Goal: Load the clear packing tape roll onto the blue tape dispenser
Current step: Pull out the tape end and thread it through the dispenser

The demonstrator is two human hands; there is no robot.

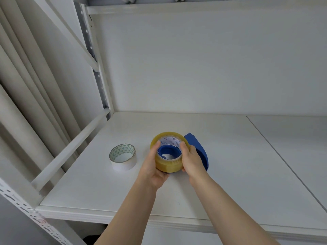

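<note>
The clear packing tape roll [168, 164], yellowish with a white printed core, sits around the blue hub of the blue tape dispenser [199, 147], whose body sticks out behind and to the right. My left hand [153, 167] grips the roll's left side, thumb on its top edge. My right hand [192, 160] grips the right side of the roll, over the dispenser body. The dispenser's lower part is hidden by my right hand and the roll.
A second tape roll [123, 157], white with a green-patterned core, lies flat on the white shelf [230, 174] to the left of my hands. The shelf's metal upright and side rail [70, 149] run along the left. Curtains hang beyond.
</note>
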